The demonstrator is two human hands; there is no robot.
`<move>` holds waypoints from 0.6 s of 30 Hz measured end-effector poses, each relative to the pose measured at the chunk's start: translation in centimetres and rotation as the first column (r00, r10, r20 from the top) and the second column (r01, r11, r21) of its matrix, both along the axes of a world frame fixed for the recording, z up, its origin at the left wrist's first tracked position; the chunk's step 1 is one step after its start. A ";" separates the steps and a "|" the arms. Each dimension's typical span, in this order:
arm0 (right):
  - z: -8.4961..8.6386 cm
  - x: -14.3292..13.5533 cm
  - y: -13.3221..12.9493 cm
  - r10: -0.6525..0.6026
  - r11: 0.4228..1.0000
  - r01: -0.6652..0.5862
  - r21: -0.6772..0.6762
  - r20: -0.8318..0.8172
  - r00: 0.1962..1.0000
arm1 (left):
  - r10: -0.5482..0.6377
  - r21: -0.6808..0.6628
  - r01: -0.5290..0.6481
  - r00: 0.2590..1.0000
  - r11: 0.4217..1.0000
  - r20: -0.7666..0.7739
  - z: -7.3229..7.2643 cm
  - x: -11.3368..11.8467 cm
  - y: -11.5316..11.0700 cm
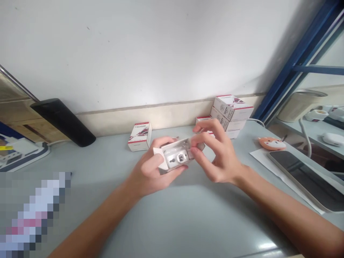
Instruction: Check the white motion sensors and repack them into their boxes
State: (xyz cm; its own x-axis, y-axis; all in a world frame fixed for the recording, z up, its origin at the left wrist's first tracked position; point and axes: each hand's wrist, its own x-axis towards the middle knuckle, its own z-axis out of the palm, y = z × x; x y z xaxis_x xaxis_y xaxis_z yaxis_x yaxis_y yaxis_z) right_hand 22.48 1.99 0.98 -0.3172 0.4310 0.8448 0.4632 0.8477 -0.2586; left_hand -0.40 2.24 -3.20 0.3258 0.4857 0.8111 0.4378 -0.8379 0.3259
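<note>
An opened small white box is held above the grey table, its inside facing up with a white part and a small dark piece showing. My left hand wraps round its left end and underside, the thumb by a raised flap. At the box's right end, my right hand pinches the flap with thumb and fingertips, its other fingers curled above. Behind my left hand a closed white and red box stands on the table. More such boxes are stacked against the wall, to the right.
A black cylindrical object leans at the back left. On the right lie a dark-screened phone, white paper and an orange mouse. A blue frame and a shelf with white items stand beyond. Pixelation hides the lower left.
</note>
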 end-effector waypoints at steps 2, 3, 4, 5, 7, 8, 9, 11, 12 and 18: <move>0.1 0.0 0.0 0.002 0.999 0.000 -0.038 0.035 0.999 | 0.040 0.170 -0.033 0.999 0.985 -0.035 0.1 -0.4 0.4; 0.1 0.0 0.0 0.002 0.999 0.000 -0.045 0.059 0.998 | 0.065 0.268 -0.045 0.996 0.962 -0.066 0.3 -0.6 0.6; 0.1 -0.1 0.0 0.004 0.999 0.000 -0.048 0.081 0.997 | 0.090 0.346 -0.052 0.991 0.937 -0.095 0.7 -0.8 0.8; 0.0 -0.3 0.0 0.009 0.999 -0.004 -0.054 0.102 0.995 | 0.107 0.401 -0.046 0.985 0.915 -0.132 1.1 -1.0 0.9; -0.4 -0.6 0.0 0.036 0.996 -0.025 -0.091 0.123 0.992 | 0.128 0.459 -0.018 0.970 0.888 -0.208 1.8 -1.3 1.2; -0.5 -0.8 0.0 0.049 0.993 -0.035 -0.117 0.124 0.991 | 0.137 0.473 -0.010 0.963 0.881 -0.233 2.1 -1.4 1.2; -0.7 -0.9 0.0 0.058 0.989 -0.041 -0.144 0.118 0.991 | 0.146 0.481 -0.008 0.957 0.877 -0.252 2.4 -1.4 1.2; -0.9 -1.0 0.0 0.065 0.979 -0.046 -0.201 0.086 0.994 | 0.166 0.486 -0.008 0.945 0.874 -0.283 2.5 -1.3 1.2; -1.0 -1.1 0.0 0.066 0.971 -0.050 -0.232 0.061 0.996 | 0.180 0.487 -0.016 0.939 0.873 -0.293 2.5 -1.2 1.2; -0.8 -0.9 0.2 0.120 0.940 -0.128 -0.315 -0.047 0.992 | 0.233 0.468 -0.072 0.927 0.881 -0.294 2.3 -1.0 1.1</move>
